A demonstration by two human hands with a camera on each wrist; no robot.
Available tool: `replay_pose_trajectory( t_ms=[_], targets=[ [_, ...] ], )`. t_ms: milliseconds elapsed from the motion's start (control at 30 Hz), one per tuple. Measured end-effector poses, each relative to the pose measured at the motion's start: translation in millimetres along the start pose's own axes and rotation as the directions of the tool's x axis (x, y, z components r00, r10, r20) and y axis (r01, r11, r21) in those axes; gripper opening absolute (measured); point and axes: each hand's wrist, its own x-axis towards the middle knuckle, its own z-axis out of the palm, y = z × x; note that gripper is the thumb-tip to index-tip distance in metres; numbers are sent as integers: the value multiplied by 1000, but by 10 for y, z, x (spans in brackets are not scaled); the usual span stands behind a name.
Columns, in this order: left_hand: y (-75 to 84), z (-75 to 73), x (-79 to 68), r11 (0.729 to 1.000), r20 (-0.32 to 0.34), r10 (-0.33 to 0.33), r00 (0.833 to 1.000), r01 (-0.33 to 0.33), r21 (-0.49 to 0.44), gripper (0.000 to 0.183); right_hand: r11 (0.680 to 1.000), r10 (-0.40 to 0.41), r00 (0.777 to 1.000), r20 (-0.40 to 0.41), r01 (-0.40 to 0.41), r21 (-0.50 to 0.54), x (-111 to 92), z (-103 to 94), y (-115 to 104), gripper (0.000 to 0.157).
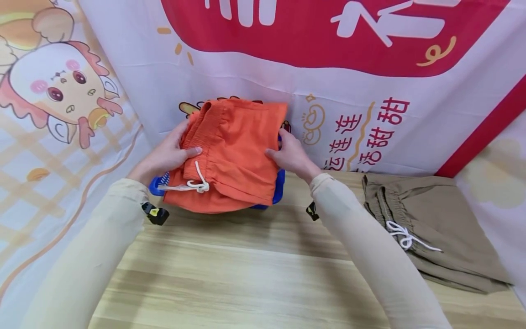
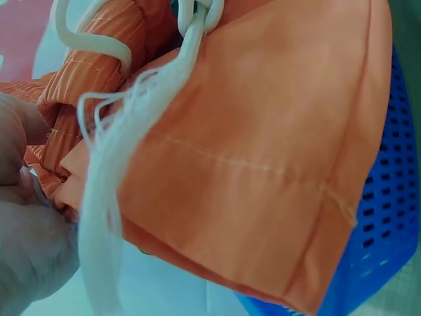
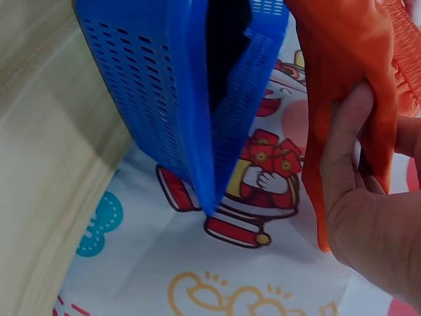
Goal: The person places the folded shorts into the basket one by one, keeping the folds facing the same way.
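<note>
A folded pair of orange shorts [image 1: 242, 151] with a white drawstring [image 1: 199, 185] is held up between both hands, over a blue perforated basket [image 1: 279, 187]. My left hand [image 1: 174, 148] grips the gathered waistband side, thumb on top. On the other side my right hand [image 1: 291, 153] pinches the leg end, its thumb on the front of the cloth. In the right wrist view the basket [image 3: 151, 85] stands apart from the shorts [image 3: 348, 46], with something dark inside it. The drawstring's frayed end [image 2: 108, 184] hangs in front of the cloth in the left wrist view.
Folded brown shorts [image 1: 444, 228] with a white bow lie at the right of the wooden table [image 1: 246, 274]. A printed cloth [image 1: 246, 77] hangs behind the basket, and a cartoon-patterned cloth [image 1: 61, 160] covers the left side.
</note>
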Motion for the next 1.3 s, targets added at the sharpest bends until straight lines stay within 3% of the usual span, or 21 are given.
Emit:
replay_pose_trajectory(
  t_ms=[467, 667, 933, 1167, 1300],
  targets=[
    [-273, 41, 94, 992, 9, -63, 998, 62, 110, 75, 982, 106, 994, -15, -107, -154, 137, 219, 149, 54],
    [-393, 37, 151, 987, 24, -108, 994, 104, 125, 76, 974, 114, 993, -27, -117, -193, 186, 306, 201, 44],
    [-527, 42, 213, 986, 43, -126, 991, 120, 113, 72, 948, 129, 991, -18, -129, -290, 195, 397, 242, 48],
    [-586, 61, 259, 974, 4, -185, 983, 183, 132, 73, 933, 115, 993, -2, -108, -343, 203, 500, 259, 41],
    [-601, 101, 271, 962, -4, -227, 974, 225, 157, 74, 925, 104, 995, 8, -94, -369, 214, 547, 269, 45]
  ],
)
